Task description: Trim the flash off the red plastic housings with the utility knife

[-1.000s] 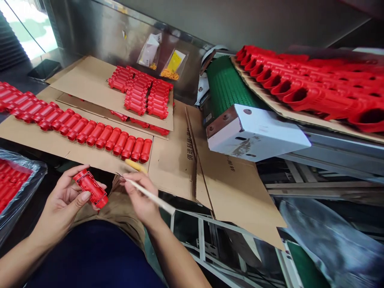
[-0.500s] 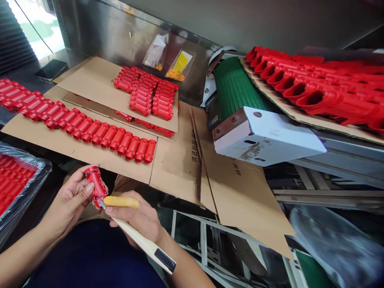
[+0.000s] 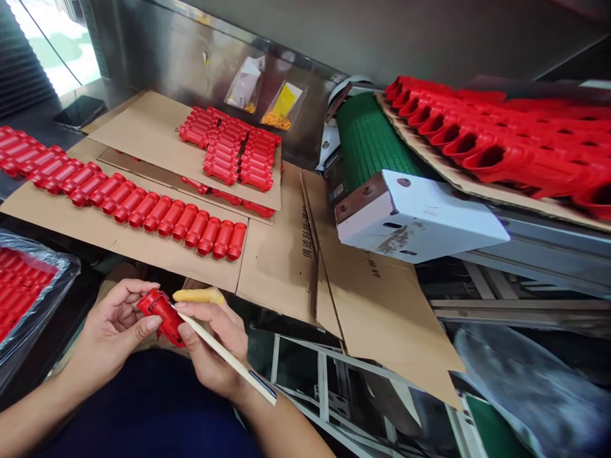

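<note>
Left hand [image 3: 107, 331] pinches a ribbed red plastic cylinder [image 3: 165, 316] near the brown cardboard sheet [image 3: 143, 254]; right hand [image 3: 231, 334] clasps a slim cream-handled tool [image 3: 238, 367], tip seemingly at its edge: work calling for steady fingers.

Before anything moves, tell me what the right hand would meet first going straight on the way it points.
Most likely the red part held in the left hand. The pale tool in the right hand reaches it, though exact contact is unclear.
</note>
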`<state>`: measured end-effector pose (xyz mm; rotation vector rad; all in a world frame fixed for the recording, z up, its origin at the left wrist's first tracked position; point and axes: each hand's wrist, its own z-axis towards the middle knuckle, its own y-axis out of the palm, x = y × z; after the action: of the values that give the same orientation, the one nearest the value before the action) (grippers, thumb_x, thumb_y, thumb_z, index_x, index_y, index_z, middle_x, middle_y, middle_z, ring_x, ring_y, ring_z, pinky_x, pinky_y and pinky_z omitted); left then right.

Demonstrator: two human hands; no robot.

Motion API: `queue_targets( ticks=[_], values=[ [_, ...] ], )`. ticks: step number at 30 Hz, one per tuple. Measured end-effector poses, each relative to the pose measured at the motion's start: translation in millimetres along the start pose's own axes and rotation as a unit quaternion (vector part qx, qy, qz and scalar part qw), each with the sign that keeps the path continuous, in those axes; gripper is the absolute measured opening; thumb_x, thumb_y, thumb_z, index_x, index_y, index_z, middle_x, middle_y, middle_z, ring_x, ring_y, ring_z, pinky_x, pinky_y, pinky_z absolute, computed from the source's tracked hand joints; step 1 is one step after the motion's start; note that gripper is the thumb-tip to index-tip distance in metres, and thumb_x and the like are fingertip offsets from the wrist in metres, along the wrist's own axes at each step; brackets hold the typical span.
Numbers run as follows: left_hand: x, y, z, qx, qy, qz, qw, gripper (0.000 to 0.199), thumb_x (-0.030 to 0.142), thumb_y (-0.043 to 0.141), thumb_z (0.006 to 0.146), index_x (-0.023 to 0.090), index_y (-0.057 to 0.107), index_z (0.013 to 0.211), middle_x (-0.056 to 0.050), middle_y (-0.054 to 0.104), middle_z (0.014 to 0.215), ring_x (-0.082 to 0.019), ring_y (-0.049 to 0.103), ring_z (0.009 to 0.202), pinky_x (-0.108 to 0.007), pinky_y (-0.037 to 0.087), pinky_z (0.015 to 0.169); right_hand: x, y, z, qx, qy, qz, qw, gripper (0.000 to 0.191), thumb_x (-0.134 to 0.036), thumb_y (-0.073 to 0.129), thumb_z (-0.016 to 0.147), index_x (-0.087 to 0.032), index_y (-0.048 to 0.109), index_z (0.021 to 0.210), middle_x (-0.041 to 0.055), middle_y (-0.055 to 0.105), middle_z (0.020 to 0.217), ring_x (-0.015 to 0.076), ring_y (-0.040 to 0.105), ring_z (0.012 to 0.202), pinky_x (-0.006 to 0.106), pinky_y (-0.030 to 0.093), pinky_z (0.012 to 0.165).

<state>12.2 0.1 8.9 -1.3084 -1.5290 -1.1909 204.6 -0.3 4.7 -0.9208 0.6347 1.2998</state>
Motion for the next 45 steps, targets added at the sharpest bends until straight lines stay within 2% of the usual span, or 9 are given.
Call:
queue_targets(
  ticks=[4, 10, 16, 22, 31, 35, 40, 45],
  values=[
    [6.4, 2.7, -4.2, 0.030, -0.036, 0.003, 0.999, 0.036, 0.037, 0.096, 0.079, 0.026, 0.081, 0.109, -0.005, 0.081, 0.094, -0.023, 0.078, 0.084, -0.031, 0.066, 0.076, 0.8, 5.7, -2.1, 0.014, -0.021, 0.001, 1.000, 0.026, -0.018, 0.066, 0.106, -0.021, 0.073, 0.130, 0.0136, 0.084, 0.116, 0.0257, 0.081, 0.103, 0.044, 0.068, 0.090],
    [4.7, 1.2, -2.4, 0.003, -0.024, 0.018, 1.000, 0.038, 0.039, 0.096, 0.077, 0.025, 0.081, 0.109, -0.007, 0.080, 0.093, -0.025, 0.078, 0.083, -0.031, 0.066, 0.072, 1.1, 4.4, -3.2, 0.019, -0.036, -0.018, 0.999, 0.026, -0.018, 0.065, 0.106, -0.021, 0.072, 0.132, 0.0137, 0.084, 0.115, 0.0259, 0.081, 0.102, 0.044, 0.069, 0.088],
    [8.4, 8.0, -6.0, 0.026, -0.045, 0.006, 0.999, 0.038, 0.042, 0.097, 0.077, 0.026, 0.081, 0.108, -0.004, 0.080, 0.093, -0.022, 0.076, 0.082, -0.029, 0.064, 0.074, 2.4, 4.3, -6.3, 0.024, -0.034, -0.013, 0.999, 0.028, -0.018, 0.065, 0.106, -0.021, 0.072, 0.133, 0.0133, 0.084, 0.115, 0.0259, 0.081, 0.102, 0.043, 0.068, 0.088],
    [10.2, 9.4, -6.6, 0.027, -0.044, 0.011, 0.999, 0.039, 0.043, 0.097, 0.076, 0.026, 0.081, 0.107, -0.006, 0.080, 0.094, -0.024, 0.077, 0.085, -0.031, 0.065, 0.077, 0.2, 3.4, -7.7, 0.020, -0.025, -0.025, 0.999, 0.030, -0.016, 0.067, 0.104, -0.022, 0.072, 0.132, 0.0127, 0.084, 0.116, 0.0261, 0.081, 0.101, 0.043, 0.069, 0.088],
    [4.2, 6.9, -4.0, 0.004, -0.023, 0.008, 1.000, 0.036, 0.041, 0.097, 0.077, 0.027, 0.082, 0.108, -0.005, 0.082, 0.093, -0.021, 0.078, 0.083, -0.027, 0.064, 0.075, -0.3, 3.0, -9.4, 0.018, -0.023, -0.029, 0.999, 0.026, -0.020, 0.063, 0.108, -0.020, 0.072, 0.132, 0.0136, 0.083, 0.115, 0.0253, 0.079, 0.102, 0.043, 0.069, 0.087],
    [4.4, 6.8, -4.3, 0.019, -0.028, 0.021, 0.999, 0.036, 0.041, 0.096, 0.078, 0.027, 0.082, 0.108, -0.004, 0.081, 0.093, -0.021, 0.078, 0.084, -0.028, 0.064, 0.078, 0.0, 4.2, -9.7, 0.027, -0.018, -0.032, 0.999, 0.026, -0.017, 0.065, 0.105, -0.020, 0.073, 0.130, 0.0137, 0.083, 0.114, 0.0249, 0.078, 0.099, 0.043, 0.068, 0.088],
    [-0.7, 4.3, -2.3, -0.003, 0.011, 0.027, 1.000, 0.034, 0.037, 0.096, 0.080, 0.028, 0.081, 0.108, -0.004, 0.082, 0.091, -0.022, 0.080, 0.078, -0.028, 0.066, 0.071, -3.7, 2.6, -8.4, 0.024, -0.023, -0.047, 0.998, 0.028, -0.012, 0.064, 0.102, -0.019, 0.072, 0.129, 0.0143, 0.082, 0.114, 0.0249, 0.077, 0.099, 0.043, 0.067, 0.088],
    [-9.9, -1.5, -0.6, -0.009, 0.040, 0.044, 0.998, 0.033, 0.035, 0.094, 0.082, 0.028, 0.079, 0.111, -0.003, 0.083, 0.092, -0.020, 0.081, 0.078, -0.025, 0.066, 0.072, -10.9, -4.7, -7.0, -0.005, -0.026, -0.060, 0.998, 0.031, -0.006, 0.066, 0.098, -0.015, 0.071, 0.128, 0.0164, 0.081, 0.113, 0.0245, 0.075, 0.099, 0.041, 0.067, 0.086]
  ],
)
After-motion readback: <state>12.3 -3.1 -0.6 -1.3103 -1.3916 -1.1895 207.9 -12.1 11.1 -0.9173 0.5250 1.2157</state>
